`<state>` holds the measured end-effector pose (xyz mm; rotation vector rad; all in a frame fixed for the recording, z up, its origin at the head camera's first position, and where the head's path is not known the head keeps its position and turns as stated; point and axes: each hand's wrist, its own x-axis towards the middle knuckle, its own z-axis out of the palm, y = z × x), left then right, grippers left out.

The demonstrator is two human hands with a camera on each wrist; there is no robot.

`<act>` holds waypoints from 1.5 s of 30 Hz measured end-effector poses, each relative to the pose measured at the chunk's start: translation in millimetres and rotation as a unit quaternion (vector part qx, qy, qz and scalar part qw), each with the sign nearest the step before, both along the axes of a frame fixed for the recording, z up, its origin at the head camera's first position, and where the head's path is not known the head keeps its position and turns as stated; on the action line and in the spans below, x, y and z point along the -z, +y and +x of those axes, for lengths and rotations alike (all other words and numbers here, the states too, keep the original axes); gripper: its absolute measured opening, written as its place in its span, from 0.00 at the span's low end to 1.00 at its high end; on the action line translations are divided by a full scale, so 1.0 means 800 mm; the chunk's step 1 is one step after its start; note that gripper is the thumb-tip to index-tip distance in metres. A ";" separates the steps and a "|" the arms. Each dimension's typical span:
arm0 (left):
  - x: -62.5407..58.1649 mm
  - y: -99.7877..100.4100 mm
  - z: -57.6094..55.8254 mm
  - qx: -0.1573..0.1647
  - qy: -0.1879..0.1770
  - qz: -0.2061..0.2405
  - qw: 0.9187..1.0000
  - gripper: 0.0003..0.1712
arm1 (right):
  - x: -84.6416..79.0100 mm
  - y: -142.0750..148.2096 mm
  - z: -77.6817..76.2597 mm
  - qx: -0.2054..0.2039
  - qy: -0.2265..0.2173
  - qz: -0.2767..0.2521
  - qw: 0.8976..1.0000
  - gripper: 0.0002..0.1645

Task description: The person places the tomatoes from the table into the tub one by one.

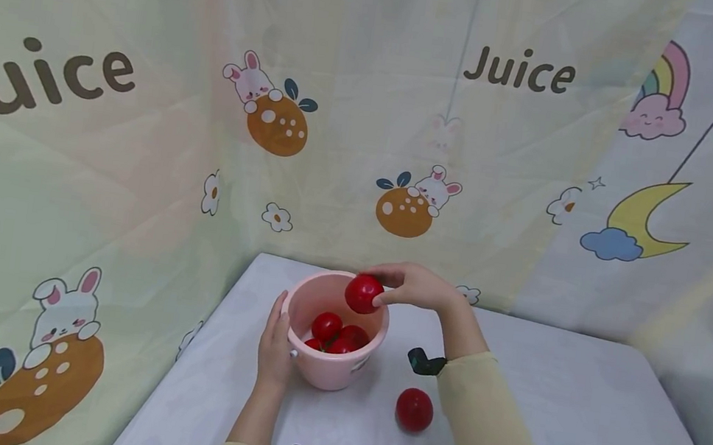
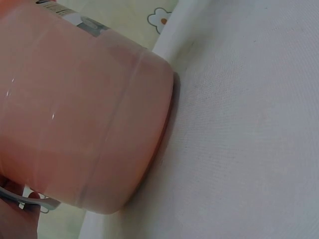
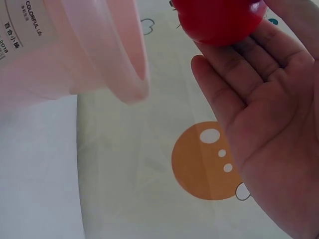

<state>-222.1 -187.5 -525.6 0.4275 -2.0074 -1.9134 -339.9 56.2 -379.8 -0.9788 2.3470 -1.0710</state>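
A pink bucket [image 1: 327,376] stands on the white table with several red tomatoes [image 1: 327,326] inside. My left hand [image 1: 275,350] rests along the bucket's left side, its fingers fairly straight and reaching to the rim. In the left wrist view only a bit of that hand [image 2: 19,219] shows, beside the grey handle [image 2: 47,202]. My right hand [image 1: 412,286] holds another tomato [image 1: 364,294] between thumb and fingers, over the bucket's far right rim. The right wrist view shows this tomato [image 3: 219,20] at the fingers, apart from the bucket wall [image 3: 94,59].
One more tomato [image 1: 414,411] lies on the table [image 1: 547,409], right of the bucket and near the right forearm. A printed cloth [image 1: 347,132] hangs close behind the table and along its left side.
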 end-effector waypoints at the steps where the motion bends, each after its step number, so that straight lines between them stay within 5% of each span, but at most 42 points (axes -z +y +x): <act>1: 0.000 0.000 0.000 0.000 -0.001 0.000 1.000 0.26 | -0.001 -0.002 -0.001 -0.002 0.000 0.006 1.000 0.34; 22: -0.001 0.000 0.002 0.002 0.001 -0.004 1.000 0.26 | -0.016 -0.058 -0.020 -0.038 -0.017 0.142 0.989 0.34; 31: 0.001 0.001 -0.001 0.002 -0.004 -0.001 1.000 0.27 | -0.013 -0.085 -0.023 -0.081 -0.002 0.215 0.973 0.35; 45: 0.002 -0.001 0.001 -0.001 0.005 -0.008 1.000 0.26 | -0.004 -0.108 -0.015 -0.069 -0.035 0.288 0.954 0.31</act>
